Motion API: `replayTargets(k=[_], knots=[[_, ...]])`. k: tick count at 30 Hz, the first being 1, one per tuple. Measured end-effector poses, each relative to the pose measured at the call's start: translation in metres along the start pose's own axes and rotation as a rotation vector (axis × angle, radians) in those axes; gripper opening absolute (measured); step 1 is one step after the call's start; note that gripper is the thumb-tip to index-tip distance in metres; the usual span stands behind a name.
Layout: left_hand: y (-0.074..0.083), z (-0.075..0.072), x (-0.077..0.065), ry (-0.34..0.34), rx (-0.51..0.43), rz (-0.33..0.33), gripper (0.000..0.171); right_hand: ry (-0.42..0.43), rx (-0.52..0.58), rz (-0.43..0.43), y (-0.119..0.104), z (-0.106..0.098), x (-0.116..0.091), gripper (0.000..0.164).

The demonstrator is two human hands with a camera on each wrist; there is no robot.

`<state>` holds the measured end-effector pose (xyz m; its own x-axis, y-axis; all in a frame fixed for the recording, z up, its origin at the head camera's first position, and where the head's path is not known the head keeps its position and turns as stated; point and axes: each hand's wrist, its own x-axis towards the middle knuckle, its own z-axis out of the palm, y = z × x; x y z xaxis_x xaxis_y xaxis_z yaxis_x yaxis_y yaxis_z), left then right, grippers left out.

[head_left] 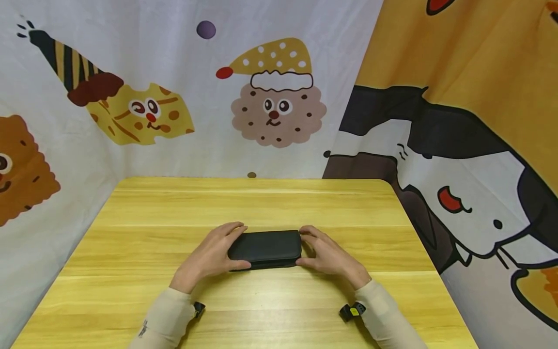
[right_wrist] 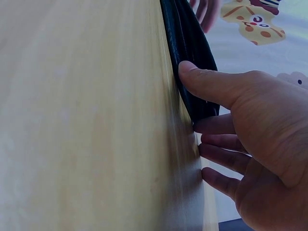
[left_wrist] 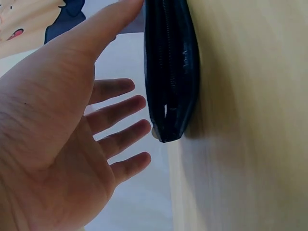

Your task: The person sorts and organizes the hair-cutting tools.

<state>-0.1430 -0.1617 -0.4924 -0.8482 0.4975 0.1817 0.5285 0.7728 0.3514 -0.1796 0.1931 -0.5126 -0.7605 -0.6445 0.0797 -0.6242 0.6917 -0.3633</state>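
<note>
A black long wallet [head_left: 266, 246] lies flat on the wooden table. Its zipper shows along the near side in the left wrist view, where the wallet [left_wrist: 171, 62] is seen end-on. My left hand [head_left: 213, 252] is at its left end, thumb along the near edge and fingers by the far corner. In the left wrist view the other fingers [left_wrist: 122, 108] of that hand are spread, nearly straight. My right hand [head_left: 324, 252] is at the right end. In the right wrist view its thumb [right_wrist: 207, 79] lies against the wallet's side, with loosely extended fingers near the end.
The wooden table [head_left: 261, 310] reaches toward a white cloth backdrop [head_left: 174, 29] with cartoon prints. An orange cloth [head_left: 479, 58] with a cartoon animal hangs on the right. A small black device is strapped at each wrist.
</note>
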Motion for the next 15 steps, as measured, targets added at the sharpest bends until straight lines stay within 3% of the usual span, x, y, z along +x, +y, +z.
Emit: replayTargets(k=[6, 15], knots=[[-0.0010, 0.0044, -0.0003, -0.048, -0.047, -0.020, 0.113, 0.000, -0.002, -0.009, 0.0010, 0.0005, 0.0000, 0.064], [-0.0023, 0.0084, -0.0011, -0.124, -0.079, -0.062, 0.111, 0.001, -0.012, -0.010, 0.0015, 0.0004, -0.0004, 0.064]])
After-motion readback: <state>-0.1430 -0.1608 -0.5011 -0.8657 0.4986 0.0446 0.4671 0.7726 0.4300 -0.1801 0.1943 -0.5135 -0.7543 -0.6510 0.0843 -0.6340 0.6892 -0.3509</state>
